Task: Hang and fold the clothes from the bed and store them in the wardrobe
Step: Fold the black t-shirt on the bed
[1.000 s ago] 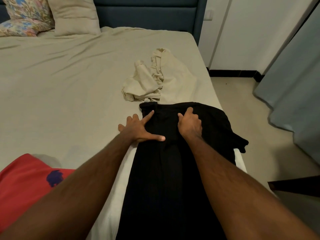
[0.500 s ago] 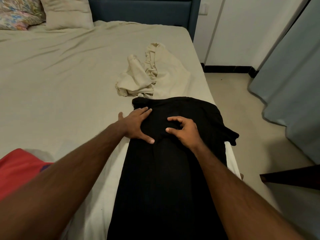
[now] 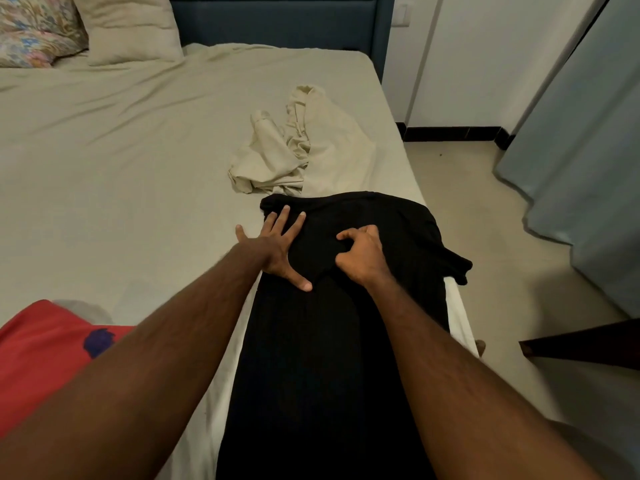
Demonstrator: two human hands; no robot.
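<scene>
A red cotton garment with a dark blue emblem [image 3: 45, 355] lies at the near left edge of the bed with the pale beige sheet [image 3: 121, 161]. A long black fabric garment [image 3: 332, 358] runs lengthwise along the bed's right side, one corner hanging over the edge. A crumpled cream cloth garment [image 3: 294, 147] lies just beyond its far end. The left hand [image 3: 273, 251] lies flat, fingers spread and straight, pressing the black garment's left edge. The right hand [image 3: 363, 256] has curled fingers bunching the black fabric near its centre.
</scene>
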